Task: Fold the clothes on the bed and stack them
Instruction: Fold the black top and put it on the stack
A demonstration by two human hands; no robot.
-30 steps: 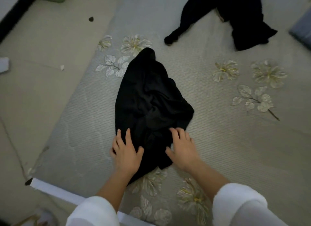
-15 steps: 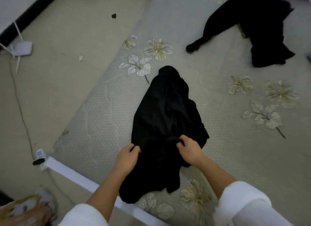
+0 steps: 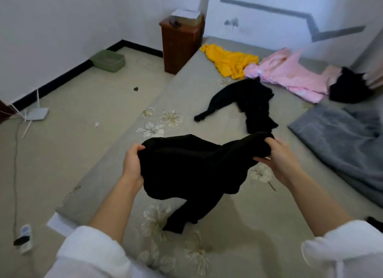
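A black garment [image 3: 190,168] hangs in the air over the grey flowered bed [image 3: 259,219], its lower end trailing down onto the mattress. My left hand [image 3: 132,163] grips its left edge and my right hand [image 3: 279,157] grips its right edge, stretching the top between them. Further back on the bed lie another black garment [image 3: 246,103], a yellow garment [image 3: 230,62], a pink garment [image 3: 290,74] and a small dark garment [image 3: 348,89] at the far right.
A grey blanket [image 3: 348,145] covers the bed's right side. A brown wooden cabinet [image 3: 180,43] stands at the bed's far corner. On the floor to the left are a green tray [image 3: 108,60], a white router [image 3: 37,114] and a cable with a plug [image 3: 22,236].
Both hands closed on the black garment lying on the bed and lifted it up, spreading apart. My view rose from the mattress to take in the far end of the room.
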